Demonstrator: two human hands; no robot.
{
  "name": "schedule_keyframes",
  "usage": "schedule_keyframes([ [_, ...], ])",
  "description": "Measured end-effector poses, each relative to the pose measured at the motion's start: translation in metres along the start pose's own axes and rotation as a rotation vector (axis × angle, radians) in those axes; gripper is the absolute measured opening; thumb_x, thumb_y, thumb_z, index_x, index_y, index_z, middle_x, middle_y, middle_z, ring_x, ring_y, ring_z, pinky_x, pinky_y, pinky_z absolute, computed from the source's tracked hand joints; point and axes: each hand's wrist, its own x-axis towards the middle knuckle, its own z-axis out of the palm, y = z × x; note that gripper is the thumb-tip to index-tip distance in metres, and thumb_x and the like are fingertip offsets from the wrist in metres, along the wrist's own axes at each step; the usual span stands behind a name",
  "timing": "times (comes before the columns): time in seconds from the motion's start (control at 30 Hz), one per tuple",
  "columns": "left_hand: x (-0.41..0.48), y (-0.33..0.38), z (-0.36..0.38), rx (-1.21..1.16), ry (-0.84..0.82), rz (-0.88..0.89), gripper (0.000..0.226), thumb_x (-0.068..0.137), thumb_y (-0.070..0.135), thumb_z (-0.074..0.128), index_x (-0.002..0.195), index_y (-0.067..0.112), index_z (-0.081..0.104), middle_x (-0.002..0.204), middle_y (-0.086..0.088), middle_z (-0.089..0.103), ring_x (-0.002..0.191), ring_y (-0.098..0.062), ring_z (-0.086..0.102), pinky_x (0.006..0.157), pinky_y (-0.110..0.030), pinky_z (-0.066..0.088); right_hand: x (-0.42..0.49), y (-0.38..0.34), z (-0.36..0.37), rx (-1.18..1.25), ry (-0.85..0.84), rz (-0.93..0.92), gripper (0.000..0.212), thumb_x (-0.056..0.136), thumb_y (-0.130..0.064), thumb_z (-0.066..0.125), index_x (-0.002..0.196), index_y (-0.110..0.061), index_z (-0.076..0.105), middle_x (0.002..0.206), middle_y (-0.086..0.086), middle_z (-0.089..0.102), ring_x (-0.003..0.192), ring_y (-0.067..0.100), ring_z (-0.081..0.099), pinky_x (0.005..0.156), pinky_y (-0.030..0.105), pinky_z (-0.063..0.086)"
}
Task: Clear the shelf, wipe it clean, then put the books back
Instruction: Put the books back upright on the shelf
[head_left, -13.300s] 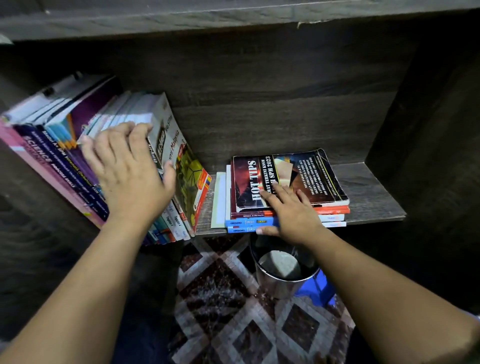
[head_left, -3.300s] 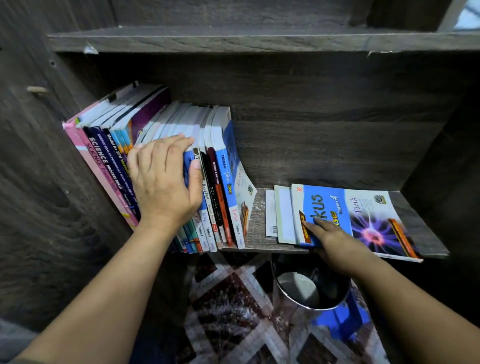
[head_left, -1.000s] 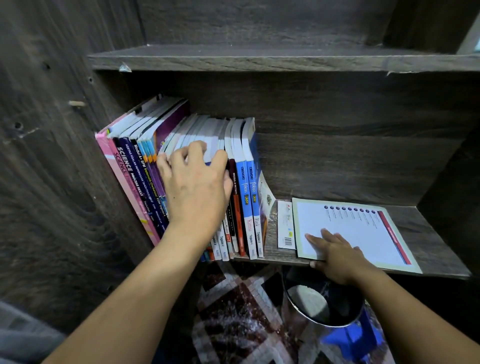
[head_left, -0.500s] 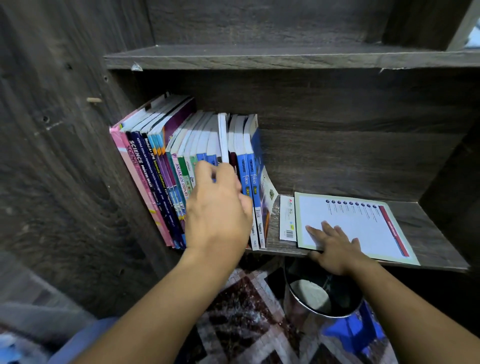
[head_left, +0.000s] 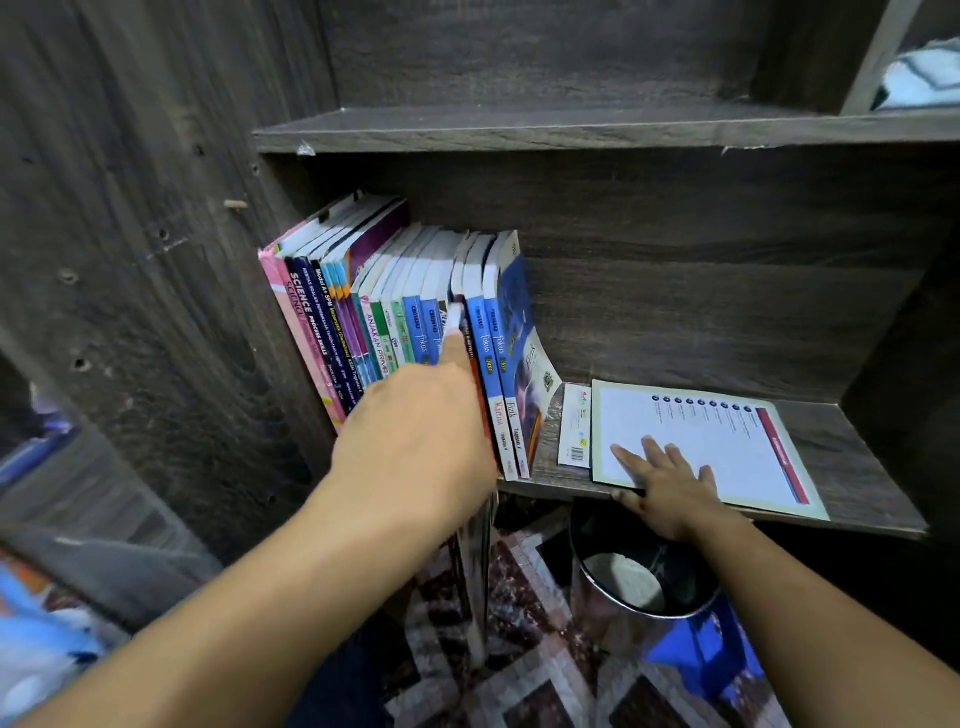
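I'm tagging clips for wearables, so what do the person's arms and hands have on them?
Nothing shows on either: both forearms are bare with no sleeve in view, and the left hand and right hand show no glove, ring, watch or bracelet.

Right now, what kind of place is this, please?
Probably a home study corner: a dark wooden bookshelf holds school workbooks, and a bin stands below on a patterned floor.
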Motion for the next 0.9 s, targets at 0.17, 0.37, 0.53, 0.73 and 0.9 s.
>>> schedule_keyframes([
  [0.17,-0.015,0.011,-0.013,0.040,-0.186,0.171,0.041,0.076,0.016,0.050,0.116,0.020,0.053,0.077,0.000,0.050,0.080,-0.027,0.056,0.066,-0.032,0.046,-0.004,0.006,-0.002,-0.011,0.005,-0.012,0.062,0.100,-0.051,0.037,0.152,-0.045,0.003,0.163,0.000,-0.009,0.150,0.026,-0.006,0.117,0.056,0.005],
  [0.37,0.025,0.024,-0.010,-0.049,-0.050,0.224,0.051,0.081,0.018,0.054,0.132,0.021,0.048,0.077,-0.001,0.056,0.072,-0.023,0.059,0.066,-0.034,0.055,-0.004,0.016,-0.001,-0.001,0.026,-0.010,0.057,0.102,-0.047,0.034,0.152,-0.046,0.007,0.164,-0.001,-0.005,0.150,0.024,-0.003,0.117,0.055,0.006],
  [0.53,0.081,0.031,0.006,-0.017,0.170,0.211,0.062,0.084,0.016,0.051,0.143,0.018,0.034,0.075,-0.004,0.047,0.068,-0.026,0.044,0.059,-0.033,0.036,0.001,0.021,0.002,0.025,0.083,-0.005,0.056,0.101,-0.045,0.039,0.151,-0.047,0.014,0.164,-0.003,0.002,0.150,0.022,0.001,0.117,0.053,0.006],
  [0.73,0.120,0.047,0.057,0.118,0.177,0.153,0.081,0.085,0.004,0.052,0.154,0.010,0.010,0.082,-0.013,0.049,0.078,-0.035,0.051,0.060,-0.037,0.035,0.010,0.025,0.010,-0.001,0.172,-0.019,0.058,0.097,-0.052,0.042,0.150,-0.047,0.018,0.163,-0.003,0.009,0.149,0.023,0.008,0.118,0.052,0.010],
  [0.9,0.138,0.055,0.078,0.227,0.279,0.080,0.054,0.085,0.007,0.056,0.138,0.007,0.042,0.098,-0.013,0.064,0.093,-0.037,0.062,0.058,-0.037,0.035,0.014,0.028,0.014,-0.018,0.209,-0.045,0.058,0.097,-0.054,0.041,0.150,-0.047,0.018,0.163,-0.003,0.010,0.148,0.024,0.009,0.118,0.051,0.009],
])
